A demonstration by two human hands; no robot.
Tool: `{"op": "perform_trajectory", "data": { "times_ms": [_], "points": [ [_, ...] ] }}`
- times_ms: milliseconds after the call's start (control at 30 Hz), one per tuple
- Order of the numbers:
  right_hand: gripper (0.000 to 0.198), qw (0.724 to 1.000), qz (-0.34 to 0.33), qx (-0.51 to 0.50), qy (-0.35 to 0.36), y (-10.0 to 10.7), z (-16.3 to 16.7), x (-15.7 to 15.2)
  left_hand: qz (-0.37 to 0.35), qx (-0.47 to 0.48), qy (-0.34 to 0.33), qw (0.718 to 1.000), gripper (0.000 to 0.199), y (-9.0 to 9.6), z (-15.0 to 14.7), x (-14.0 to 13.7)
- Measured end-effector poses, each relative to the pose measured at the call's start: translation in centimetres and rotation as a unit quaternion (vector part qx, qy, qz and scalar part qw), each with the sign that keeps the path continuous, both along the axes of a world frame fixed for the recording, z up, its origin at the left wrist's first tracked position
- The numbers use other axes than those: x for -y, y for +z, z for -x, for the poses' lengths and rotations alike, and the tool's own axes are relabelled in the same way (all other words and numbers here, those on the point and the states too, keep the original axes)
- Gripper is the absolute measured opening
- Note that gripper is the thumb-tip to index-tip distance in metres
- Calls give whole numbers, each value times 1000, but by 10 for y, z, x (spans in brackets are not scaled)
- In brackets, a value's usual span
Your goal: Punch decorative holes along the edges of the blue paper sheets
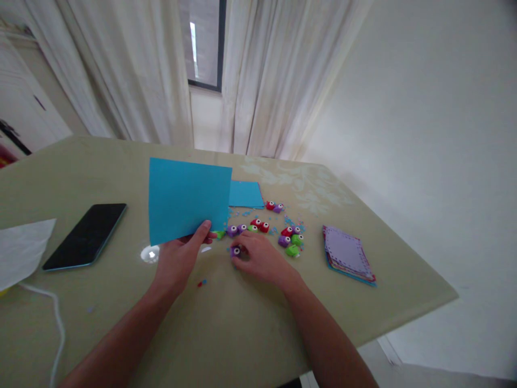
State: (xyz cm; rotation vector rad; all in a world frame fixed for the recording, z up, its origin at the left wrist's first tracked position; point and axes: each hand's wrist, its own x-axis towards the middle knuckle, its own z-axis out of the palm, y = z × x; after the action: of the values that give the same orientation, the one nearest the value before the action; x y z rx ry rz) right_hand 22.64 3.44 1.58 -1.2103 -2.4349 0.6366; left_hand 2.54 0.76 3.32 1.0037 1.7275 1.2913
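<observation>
A blue sheet of paper [189,199] stands tilted up in my left hand [181,256], pinched at its lower right corner between thumb and fingers. My right hand [260,254] is closed on a small purple paper punch [236,251] with an eye on it, low over the table. Just beyond that hand are more eyed punches in purple, green and red, among them a red one [264,227] and a purple one [231,230]. To its right sits a cluster with a green punch [293,250]. A flatter blue paper stack [246,194] lies behind.
A stack of punched-edge papers with a lilac top [349,252] lies at the right. Paper confetti [291,221] is scattered around the punches. At the left are a black tablet [86,237], a white sheet [24,248] and a white cable [60,323].
</observation>
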Motion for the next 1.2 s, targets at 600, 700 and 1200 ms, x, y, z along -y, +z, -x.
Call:
{"op": "perform_trajectory", "data": {
  "times_ms": [600, 700, 1200],
  "points": [
    [15, 990, -71, -5, -120, -4, 1, -8, -5, 21, -5, 1000, 34, -4, 0, 0],
    [17, 960, 15, -232, -157, -6, 4, -10, -7, 5, -12, 1000, 38, -9, 2, 0],
    [38, 824, 247, -484, -159, 4, 10, -8, -6, -25, -61, 998, 39, -7, -8, 5]
  ]
}}
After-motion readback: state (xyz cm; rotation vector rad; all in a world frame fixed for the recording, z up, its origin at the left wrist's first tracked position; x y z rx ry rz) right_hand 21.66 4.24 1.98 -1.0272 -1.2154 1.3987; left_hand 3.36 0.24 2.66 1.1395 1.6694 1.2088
